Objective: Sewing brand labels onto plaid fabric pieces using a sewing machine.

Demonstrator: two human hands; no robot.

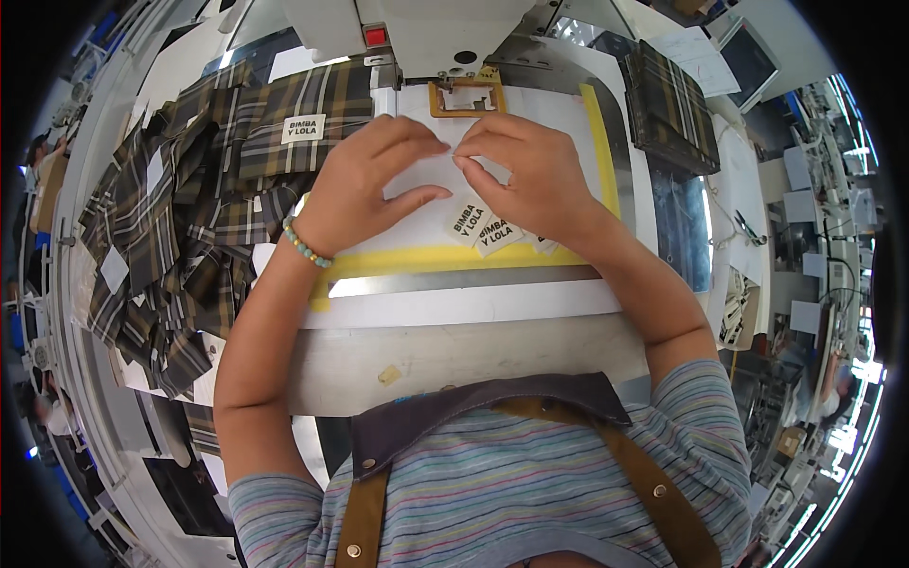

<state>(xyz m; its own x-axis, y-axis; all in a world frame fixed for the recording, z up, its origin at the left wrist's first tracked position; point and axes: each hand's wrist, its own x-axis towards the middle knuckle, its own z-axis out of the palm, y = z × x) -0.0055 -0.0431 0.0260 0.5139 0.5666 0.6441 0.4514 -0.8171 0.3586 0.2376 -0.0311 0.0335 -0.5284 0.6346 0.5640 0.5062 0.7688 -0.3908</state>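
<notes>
My left hand [369, 175] hovers above a white work sheet [369, 241], thumb apart from its curved fingers, a beaded bracelet at the wrist. My right hand [521, 175] faces it with thumb and index close in a pinch; whatever lies between them is too small to make out. Both sets of fingertips nearly meet, just in front of a small orange clamp frame [436, 99] under a white machine head [426, 33]. Several cream fabric labels [470, 223] with dark lettering rest on the sheet below my right hand.
Plaid fabric pieces [161, 227] are heaped at the left, one bearing a label. A folded plaid stack [672, 104] sits back right, near a screen [743, 62]. Scissors [748, 227] lie on the right. Yellow tape [454, 257] borders the sheet; a metal table edge [473, 350] runs before me.
</notes>
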